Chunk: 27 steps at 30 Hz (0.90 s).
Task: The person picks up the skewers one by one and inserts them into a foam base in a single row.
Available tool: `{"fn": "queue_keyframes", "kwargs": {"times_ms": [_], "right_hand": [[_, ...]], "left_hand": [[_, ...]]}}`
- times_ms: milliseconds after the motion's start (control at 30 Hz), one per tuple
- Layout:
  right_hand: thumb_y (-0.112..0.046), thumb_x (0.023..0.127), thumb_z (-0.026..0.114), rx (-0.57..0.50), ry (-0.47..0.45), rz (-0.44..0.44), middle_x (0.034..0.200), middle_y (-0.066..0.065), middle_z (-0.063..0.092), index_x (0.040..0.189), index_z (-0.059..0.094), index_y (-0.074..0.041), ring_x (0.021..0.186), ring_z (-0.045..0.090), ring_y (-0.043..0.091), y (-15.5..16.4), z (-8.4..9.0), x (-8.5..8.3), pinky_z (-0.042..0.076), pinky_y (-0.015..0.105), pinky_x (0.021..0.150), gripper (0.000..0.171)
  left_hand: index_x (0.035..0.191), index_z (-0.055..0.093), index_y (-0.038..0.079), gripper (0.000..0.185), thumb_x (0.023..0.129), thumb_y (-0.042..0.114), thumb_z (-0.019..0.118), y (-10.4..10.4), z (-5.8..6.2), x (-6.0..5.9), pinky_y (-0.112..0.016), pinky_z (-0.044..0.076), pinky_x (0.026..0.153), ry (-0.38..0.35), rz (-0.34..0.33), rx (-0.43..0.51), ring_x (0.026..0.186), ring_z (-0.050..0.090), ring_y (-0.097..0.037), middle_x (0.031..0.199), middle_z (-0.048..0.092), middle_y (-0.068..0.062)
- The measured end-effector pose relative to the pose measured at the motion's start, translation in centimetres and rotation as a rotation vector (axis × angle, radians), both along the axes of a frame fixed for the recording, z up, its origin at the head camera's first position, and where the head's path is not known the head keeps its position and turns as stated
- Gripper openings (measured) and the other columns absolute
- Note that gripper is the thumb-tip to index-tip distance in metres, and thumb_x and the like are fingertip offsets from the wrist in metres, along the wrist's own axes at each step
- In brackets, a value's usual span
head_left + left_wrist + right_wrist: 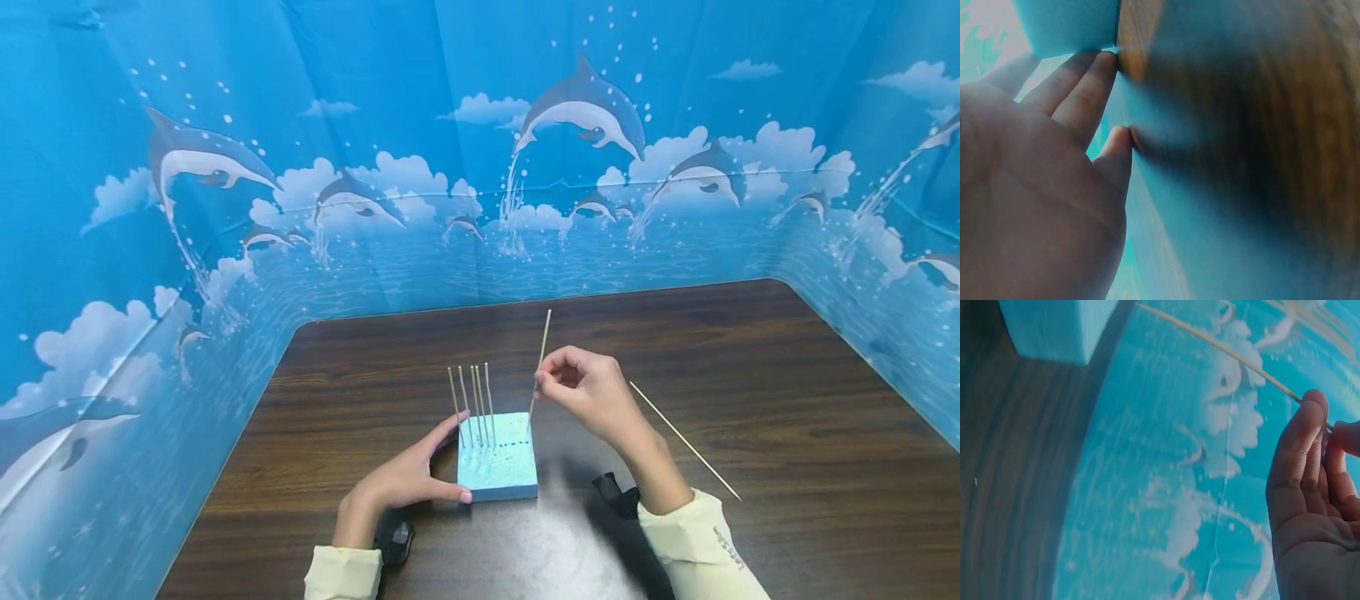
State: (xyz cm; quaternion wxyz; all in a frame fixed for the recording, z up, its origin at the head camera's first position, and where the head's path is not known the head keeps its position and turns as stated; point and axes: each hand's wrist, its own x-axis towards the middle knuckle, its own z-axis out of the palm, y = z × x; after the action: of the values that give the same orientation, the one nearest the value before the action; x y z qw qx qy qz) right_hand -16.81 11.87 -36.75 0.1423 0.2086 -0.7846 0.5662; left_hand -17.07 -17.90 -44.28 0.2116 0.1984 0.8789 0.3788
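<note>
A light-blue foam block [510, 475] lies on the table, with several thin wooden sticks [480, 408] upright in its left half and a row of small holes to their right. My left hand [405, 479] holds the block at its left side, thumb at the front corner and index finger at the back; the other fingertips [1107, 59] meet its side in the left wrist view. Between thumb and index finger, my right hand [592, 392] pinches another thin wooden stick [545, 333]. This stick leans slightly, its lower tip by the block's right edge near the end of the hole row.
One loose wooden stick [686, 442] lies slantwise on the dark wooden table [337, 400], right of the right hand. Blue cloth [465, 167] printed with dolphins hangs behind the table and along its sides. Black wrist cameras [395, 537] sit beneath both wrists.
</note>
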Motion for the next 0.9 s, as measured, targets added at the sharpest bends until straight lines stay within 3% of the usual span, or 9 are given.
{"fn": "queue_keyframes", "kwargs": {"times_ms": [300,533,900], "right_hand": [[0.005,0.088,0.066,0.031,0.054,0.111,0.074,0.002,0.071,0.085,0.066,-0.003,0.066,0.069,0.008,-2.1,-0.9,-0.2,0.057,0.025,0.061,0.008],[0.005,0.087,0.066,0.046,0.039,0.121,0.075,0.001,0.071,0.085,0.067,-0.003,0.066,0.068,0.008,-2.3,-1.1,-0.1,0.058,0.026,0.062,0.009],[0.003,0.085,0.068,0.141,0.047,0.122,0.077,0.0,0.067,0.084,0.067,-0.005,0.068,0.062,0.004,-3.1,-1.9,0.0,0.055,0.022,0.062,0.008]], "left_hand": [[0.158,0.019,0.036,0.107,0.073,0.051,0.083,0.1,-0.1,0.0,-0.064,0.022,0.114,-0.018,0.001,0.005,0.151,0.019,-0.031,0.165,0.02,-0.002],[0.157,0.02,0.04,0.106,0.073,0.052,0.083,0.3,-0.1,0.0,-0.065,0.021,0.114,-0.03,0.006,0.004,0.151,0.018,-0.03,0.165,0.019,-0.001],[0.158,0.019,0.037,0.108,0.073,0.049,0.084,0.2,0.1,0.1,-0.063,0.021,0.115,-0.032,0.017,0.016,0.151,0.018,-0.03,0.165,0.02,-0.002]]}}
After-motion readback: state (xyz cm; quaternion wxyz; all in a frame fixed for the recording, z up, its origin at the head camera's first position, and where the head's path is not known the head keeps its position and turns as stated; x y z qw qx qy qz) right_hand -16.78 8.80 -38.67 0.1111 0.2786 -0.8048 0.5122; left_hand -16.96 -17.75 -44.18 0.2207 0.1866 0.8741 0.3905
